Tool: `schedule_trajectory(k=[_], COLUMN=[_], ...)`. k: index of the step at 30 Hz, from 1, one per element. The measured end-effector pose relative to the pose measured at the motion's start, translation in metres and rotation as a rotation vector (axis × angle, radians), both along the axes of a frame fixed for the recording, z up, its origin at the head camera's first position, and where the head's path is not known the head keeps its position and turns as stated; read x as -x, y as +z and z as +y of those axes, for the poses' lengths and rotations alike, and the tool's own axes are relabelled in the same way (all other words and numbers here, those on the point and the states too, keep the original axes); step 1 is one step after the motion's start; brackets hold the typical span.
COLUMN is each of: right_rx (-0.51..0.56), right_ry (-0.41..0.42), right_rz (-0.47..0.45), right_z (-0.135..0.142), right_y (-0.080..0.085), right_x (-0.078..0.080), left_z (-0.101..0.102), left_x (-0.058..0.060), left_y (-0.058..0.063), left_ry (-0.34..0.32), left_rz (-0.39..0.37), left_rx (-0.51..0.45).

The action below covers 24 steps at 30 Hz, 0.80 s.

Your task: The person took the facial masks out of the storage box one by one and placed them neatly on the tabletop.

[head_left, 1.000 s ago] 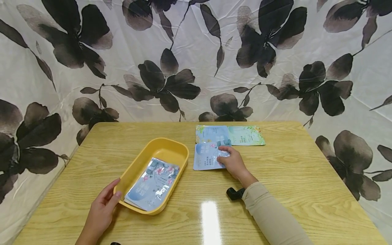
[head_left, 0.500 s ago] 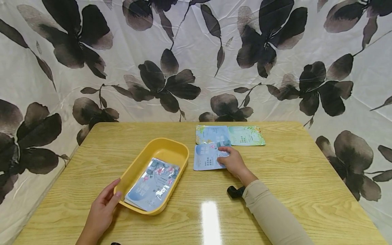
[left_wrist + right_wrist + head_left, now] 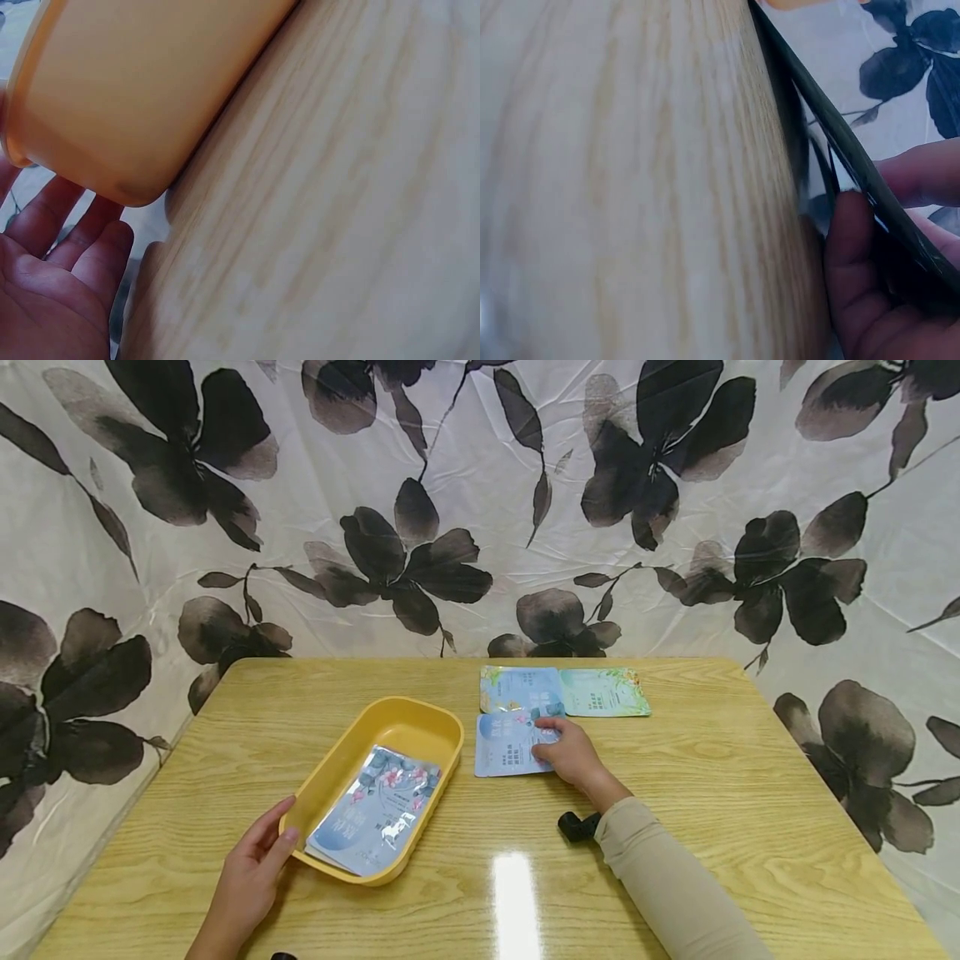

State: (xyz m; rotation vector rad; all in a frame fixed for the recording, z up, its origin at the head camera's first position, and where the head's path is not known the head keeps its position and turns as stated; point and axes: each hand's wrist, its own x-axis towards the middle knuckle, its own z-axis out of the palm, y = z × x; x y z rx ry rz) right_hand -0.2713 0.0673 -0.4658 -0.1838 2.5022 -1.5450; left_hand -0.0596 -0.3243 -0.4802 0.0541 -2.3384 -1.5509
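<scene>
My left hand (image 3: 249, 877) holds the near left end of a yellow plastic basket (image 3: 367, 710), its thumb over the rim. Inside the basket lie blue flowered face mask packets (image 3: 371, 814), stacked with a white edge showing beneath. To the right, my right hand (image 3: 573, 756) pinches the right edge of another blue face mask packet (image 3: 502, 747). In the right wrist view this packet (image 3: 840, 139) slants up off the tabletop, with fingers on both sides. From the left wrist, the basket's outer wall (image 3: 150, 90) shows above the fingers.
Behind the pinched packet lie a blue packet with yellow flowers (image 3: 517, 685) and a green packet (image 3: 606, 692), side by side near the back edge of the wooden table (image 3: 712, 777). A flowered cloth (image 3: 480, 485) hangs behind.
</scene>
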Motion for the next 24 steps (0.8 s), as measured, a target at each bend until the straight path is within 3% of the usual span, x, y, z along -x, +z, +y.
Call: schedule_trajectory(k=[16, 24], right_rx=[-0.171, -0.207], right_ry=[0.014, 0.002], right_rz=[0.032, 0.043], right_z=[0.0017, 0.0085], right_y=[0.0063, 0.0074], right_x=[0.0030, 0.0044], left_z=[-0.0009, -0.0016], left_x=[0.0029, 0.0032], left_y=[-0.0041, -0.0048], left_ry=[-0.021, -0.010], left_rz=[0.051, 0.044], left_rx=[-0.071, -0.041])
